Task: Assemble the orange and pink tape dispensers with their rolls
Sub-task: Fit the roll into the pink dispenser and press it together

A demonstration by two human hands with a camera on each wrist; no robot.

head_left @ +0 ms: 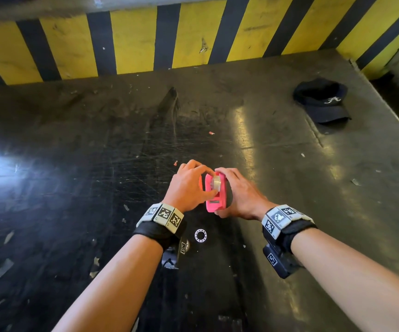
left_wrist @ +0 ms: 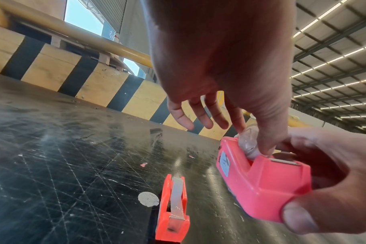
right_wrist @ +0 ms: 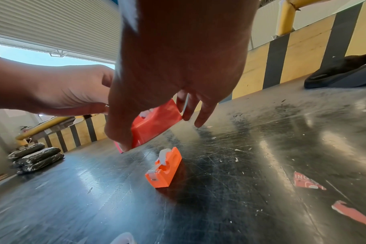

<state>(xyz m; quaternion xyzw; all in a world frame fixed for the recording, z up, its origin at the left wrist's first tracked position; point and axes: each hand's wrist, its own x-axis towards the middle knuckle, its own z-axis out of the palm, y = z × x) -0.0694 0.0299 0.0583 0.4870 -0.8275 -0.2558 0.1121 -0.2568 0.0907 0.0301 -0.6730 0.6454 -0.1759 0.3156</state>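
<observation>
Two plastic tape dispensers are in view. The pink plastic tape dispenser (head_left: 215, 192), lifted off the scratched black table (head_left: 73, 164), carries one clear tape roll (left_wrist: 248, 143); the right hand (head_left: 238, 195) grips its body between thumb and fingers, while the left hand (head_left: 190, 185) pinches the roll (other fingers spread loosely). The small orange plastic tape dispenser (right_wrist: 164, 168) stands on the table just beside them, loaded. One white ring (head_left: 200, 235) lies nearby. One black cap (head_left: 322, 100) bears a white emblem, unreadable.

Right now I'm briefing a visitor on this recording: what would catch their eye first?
The pink tape dispenser, held off the table between both hands at centre: the right hand grips its body while the left hand pinches the clear roll in it. Then the yellow-and-black striped barrier behind the scratched black table, where the orange dispenser stands.
</observation>
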